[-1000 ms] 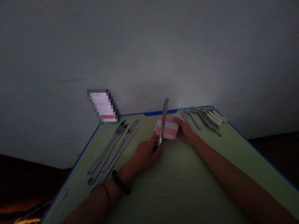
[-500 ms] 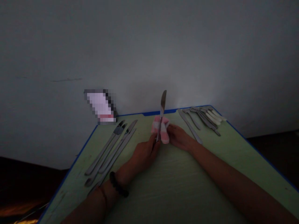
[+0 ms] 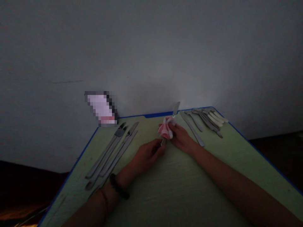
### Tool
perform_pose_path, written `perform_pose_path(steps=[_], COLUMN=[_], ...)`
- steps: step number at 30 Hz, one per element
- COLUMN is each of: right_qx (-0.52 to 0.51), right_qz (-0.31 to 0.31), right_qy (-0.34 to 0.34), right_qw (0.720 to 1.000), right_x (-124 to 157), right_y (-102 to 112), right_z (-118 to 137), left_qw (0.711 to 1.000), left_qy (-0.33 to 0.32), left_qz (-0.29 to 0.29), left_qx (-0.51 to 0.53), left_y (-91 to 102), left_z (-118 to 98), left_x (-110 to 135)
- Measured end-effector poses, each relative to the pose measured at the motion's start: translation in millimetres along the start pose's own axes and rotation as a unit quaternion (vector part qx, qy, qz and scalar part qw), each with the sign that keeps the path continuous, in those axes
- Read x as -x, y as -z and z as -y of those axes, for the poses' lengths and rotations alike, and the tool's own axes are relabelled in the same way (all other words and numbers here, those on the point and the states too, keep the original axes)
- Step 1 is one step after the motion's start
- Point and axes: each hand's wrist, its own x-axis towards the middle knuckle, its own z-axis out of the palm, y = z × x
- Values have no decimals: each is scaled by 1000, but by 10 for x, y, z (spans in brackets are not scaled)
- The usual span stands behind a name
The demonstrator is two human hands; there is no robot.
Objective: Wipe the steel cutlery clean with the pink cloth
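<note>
Over the middle of the table, my left hand is closed on the handle end of a table knife, whose blade tip points up and away to the right. A pink and white cloth is folded around the middle of the knife and hides that part. My right hand pinches the cloth from the right side, its fingertips partly covered by the folds. Just right of this hand another table knife lies on the table.
Several knives lie in a slanted group on the left of the green table. Spoons and other cutlery, some white-handled, lie at the back right. A blurred-out phone-like object leans at the back left, near the wall.
The cloth has gone from behind the knife to wrapped around it, covering its middle. The knife has tilted to the right and its tip is lower.
</note>
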Motion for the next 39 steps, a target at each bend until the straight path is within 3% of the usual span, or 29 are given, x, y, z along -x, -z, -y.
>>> perform_pose_path(steps=[10, 26, 39], right_qx=[46, 22, 7], right_qz=[18, 72, 14], right_qy=[-28, -58, -10], right_qw=[998, 995, 1000], right_x=[94, 80, 51], right_y=[-124, -124, -121], right_z=[-144, -76, -109], left_qw=[999, 999, 996], left_qy=[33, 41, 9], left_qz=[-12, -28, 41], left_qx=[-12, 12, 76], left_y=[5, -3, 86], left_z=[4, -4, -10], left_x=[-41, -35, 7])
